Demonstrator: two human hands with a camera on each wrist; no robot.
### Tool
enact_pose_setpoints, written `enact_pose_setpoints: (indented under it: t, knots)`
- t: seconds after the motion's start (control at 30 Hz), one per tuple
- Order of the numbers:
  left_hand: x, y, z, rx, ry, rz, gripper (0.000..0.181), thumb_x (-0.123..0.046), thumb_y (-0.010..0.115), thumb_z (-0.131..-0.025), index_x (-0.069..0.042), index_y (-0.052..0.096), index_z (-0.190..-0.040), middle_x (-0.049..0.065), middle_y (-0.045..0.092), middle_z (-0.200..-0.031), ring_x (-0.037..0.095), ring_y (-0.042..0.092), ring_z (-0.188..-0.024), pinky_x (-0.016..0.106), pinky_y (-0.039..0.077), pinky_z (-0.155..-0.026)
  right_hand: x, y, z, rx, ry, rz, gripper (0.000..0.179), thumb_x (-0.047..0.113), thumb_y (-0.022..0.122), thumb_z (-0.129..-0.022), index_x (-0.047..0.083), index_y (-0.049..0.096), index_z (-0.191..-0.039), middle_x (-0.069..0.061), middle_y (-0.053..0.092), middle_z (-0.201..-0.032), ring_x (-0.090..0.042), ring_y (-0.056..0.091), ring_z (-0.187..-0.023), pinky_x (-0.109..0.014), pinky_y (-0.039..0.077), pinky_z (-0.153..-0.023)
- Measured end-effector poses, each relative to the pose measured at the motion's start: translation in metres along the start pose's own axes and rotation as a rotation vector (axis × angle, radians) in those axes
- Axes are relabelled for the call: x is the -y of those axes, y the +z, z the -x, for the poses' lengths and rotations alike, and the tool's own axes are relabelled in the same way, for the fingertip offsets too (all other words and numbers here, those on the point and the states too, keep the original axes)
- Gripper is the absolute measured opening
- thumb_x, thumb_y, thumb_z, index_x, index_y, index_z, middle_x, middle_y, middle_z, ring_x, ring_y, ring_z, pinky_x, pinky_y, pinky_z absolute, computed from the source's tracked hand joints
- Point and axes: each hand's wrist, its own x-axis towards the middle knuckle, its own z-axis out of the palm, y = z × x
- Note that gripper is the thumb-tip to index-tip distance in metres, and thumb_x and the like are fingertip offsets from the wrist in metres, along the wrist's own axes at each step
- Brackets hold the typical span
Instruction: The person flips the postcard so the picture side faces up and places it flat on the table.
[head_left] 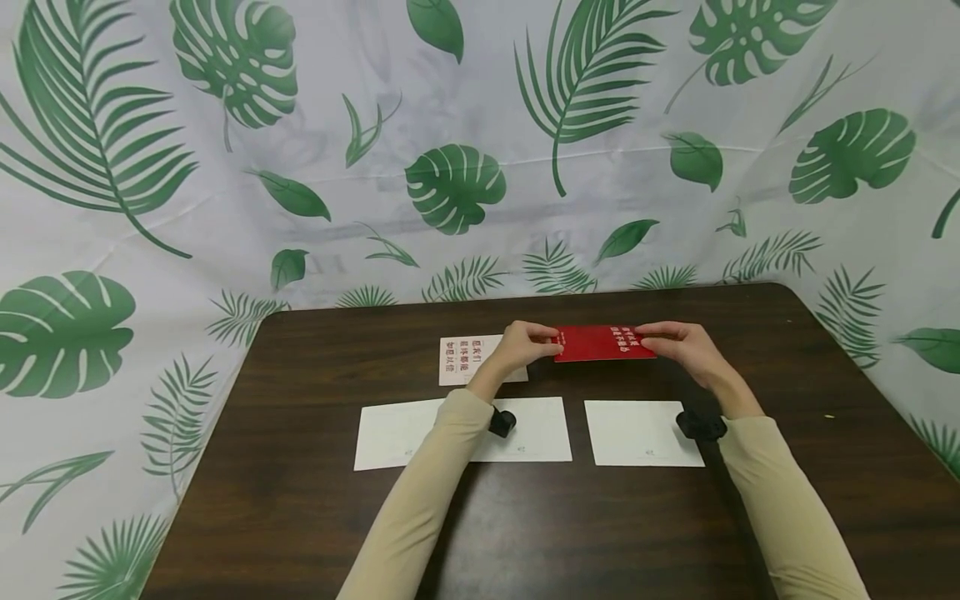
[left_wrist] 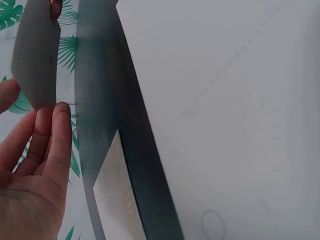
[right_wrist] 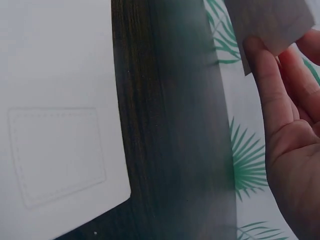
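Both hands hold a red postcard point(head_left: 600, 342) with white lettering by its two short ends, over the far part of the table. The left hand point(head_left: 519, 350) pinches its left end and the right hand point(head_left: 686, 350) its right end, thumbs and fingers on opposite faces. In the left wrist view the left hand point(left_wrist: 37, 165) grips the edge of the card, whose pale back point(left_wrist: 37, 55) faces the camera. The right wrist view has the right hand point(right_wrist: 292, 110) at a corner of the same card point(right_wrist: 270, 25).
A white card with red lettering point(head_left: 457, 367) lies left of the red one, partly behind the left hand. Nearer lie white blank-faced cards point(head_left: 525, 425), point(head_left: 633, 429) in a row on the dark wooden table point(head_left: 300, 517). A leaf-print cloth point(head_left: 337, 233) hangs behind.
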Motion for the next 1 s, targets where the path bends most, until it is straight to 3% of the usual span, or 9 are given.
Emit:
enact_pose_setpoints:
  t: [0.13,0.3,0.4,0.63,0.87,0.93,1.0]
  knots:
    - [0.003,0.002,-0.001,0.013,-0.011,-0.023,0.044,-0.011,0.073,-0.081,0.000,0.061,-0.122,0.006,0.062,-0.085,0.010,0.052,-0.074,0.019,0.043,-0.061,-0.004,0.001,-0.002,0.032,0.003,0.039,0.051,0.028,0.062,-0.091,-0.002,0.050,-0.131,-0.019,0.040,-0.139,-0.028,0.035,-0.118,-0.027,0.043,-0.088]
    - [0.005,0.005,-0.002,0.047,-0.036,-0.070,0.055,-0.010,0.075,-0.079,0.001,0.055,-0.129,0.003,0.060,-0.082,0.010,0.051,-0.074,0.019,0.043,-0.064,-0.009,0.005,-0.004,0.062,0.009,0.062,0.050,0.021,0.065,-0.089,-0.003,0.049,-0.131,-0.023,0.037,-0.142,-0.040,0.044,-0.123,-0.049,0.037,-0.100]
    - [0.005,0.006,-0.002,0.056,-0.033,-0.096,0.056,-0.009,0.075,-0.078,0.002,0.054,-0.129,0.003,0.059,-0.080,0.010,0.049,-0.073,0.019,0.041,-0.064,-0.009,0.007,-0.005,0.079,0.012,0.096,0.049,0.018,0.066,-0.088,-0.003,0.050,-0.130,-0.026,0.036,-0.141,-0.043,0.044,-0.123,-0.054,0.035,-0.100]
    - [0.005,0.009,-0.002,0.072,-0.023,-0.145,0.057,-0.007,0.075,-0.078,0.007,0.053,-0.128,0.002,0.053,-0.072,0.008,0.043,-0.065,0.018,0.036,-0.057,-0.008,0.013,-0.007,0.078,0.002,0.228,0.048,0.017,0.067,-0.087,-0.001,0.053,-0.129,-0.027,0.043,-0.136,-0.042,0.048,-0.115,-0.052,0.042,-0.093]
    - [0.000,0.014,-0.005,0.069,-0.031,-0.276,0.056,-0.008,0.075,-0.077,0.007,0.054,-0.126,-0.002,0.046,-0.057,0.006,0.037,-0.051,0.017,0.031,-0.049,-0.005,0.016,-0.009,0.058,-0.019,0.347,0.044,0.014,0.069,-0.084,0.000,0.058,-0.125,-0.025,0.050,-0.126,-0.034,0.050,-0.103,-0.043,0.045,-0.085]
    - [-0.002,0.016,-0.007,0.056,-0.047,-0.327,0.055,-0.010,0.076,-0.077,0.006,0.056,-0.125,0.002,0.055,-0.062,0.007,0.042,-0.054,0.017,0.034,-0.051,-0.005,0.017,-0.011,0.051,-0.028,0.390,0.044,0.013,0.070,-0.083,0.000,0.060,-0.123,-0.023,0.054,-0.119,-0.031,0.050,-0.096,-0.038,0.045,-0.079]
    - [-0.004,0.018,-0.008,0.038,-0.057,-0.385,0.054,-0.011,0.077,-0.076,0.005,0.058,-0.124,0.007,0.066,-0.079,0.010,0.054,-0.067,0.017,0.042,-0.060,-0.004,0.017,-0.012,0.047,-0.035,0.428,0.043,0.013,0.072,-0.081,0.000,0.061,-0.121,-0.022,0.057,-0.111,-0.029,0.050,-0.090,-0.034,0.045,-0.072]
